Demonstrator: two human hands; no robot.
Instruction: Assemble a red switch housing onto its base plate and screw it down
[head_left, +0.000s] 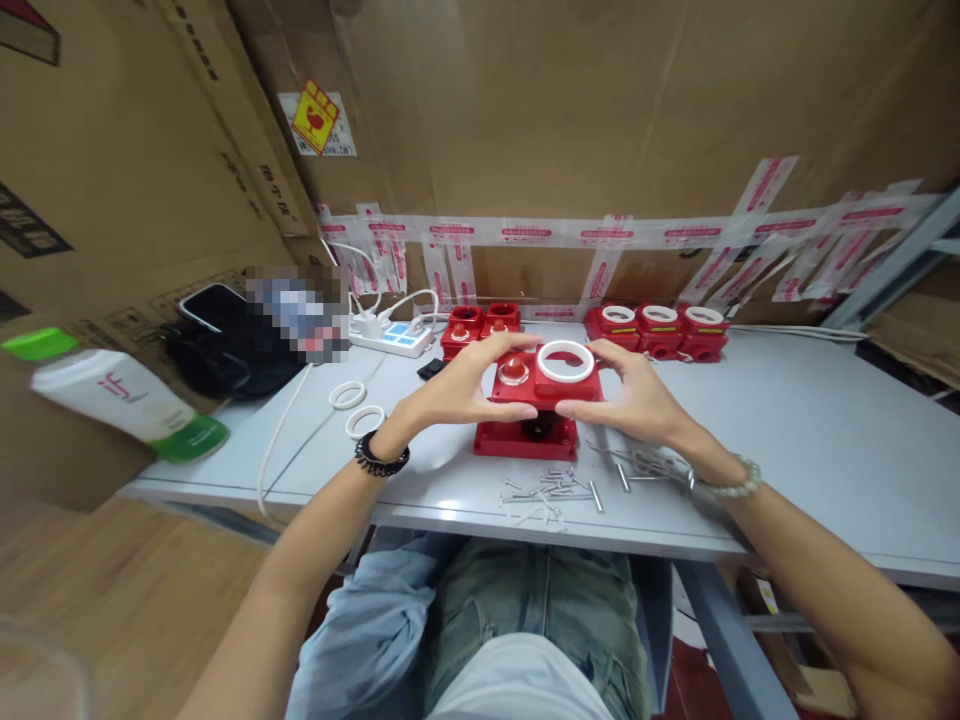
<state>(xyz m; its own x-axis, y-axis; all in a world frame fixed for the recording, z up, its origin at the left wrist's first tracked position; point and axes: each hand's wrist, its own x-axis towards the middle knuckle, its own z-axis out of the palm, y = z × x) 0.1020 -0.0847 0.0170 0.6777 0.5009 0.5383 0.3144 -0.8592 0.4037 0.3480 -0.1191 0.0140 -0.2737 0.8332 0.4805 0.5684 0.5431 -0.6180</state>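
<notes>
Both hands hold a red cover (529, 387) above a red base box (491, 440) on the table. My left hand (480, 385) grips its left end, fingers behind and thumb along the front. At the right end my right hand (626, 392) grips it the same way. The cover carries a round red dome (514, 368) on its left and a white ring (541, 362) on its right. Between cover and base a dark part (537, 425) shows. Screws (553, 484) and metal rods (596, 497) lie near the front edge.
Two white rings (347, 396) lie at the left, near a power strip (397, 338) and a bottle (124, 395). More red boxes stand at the back, some with white rings (660, 315). Cardboard (562, 120) rises behind the table (787, 430).
</notes>
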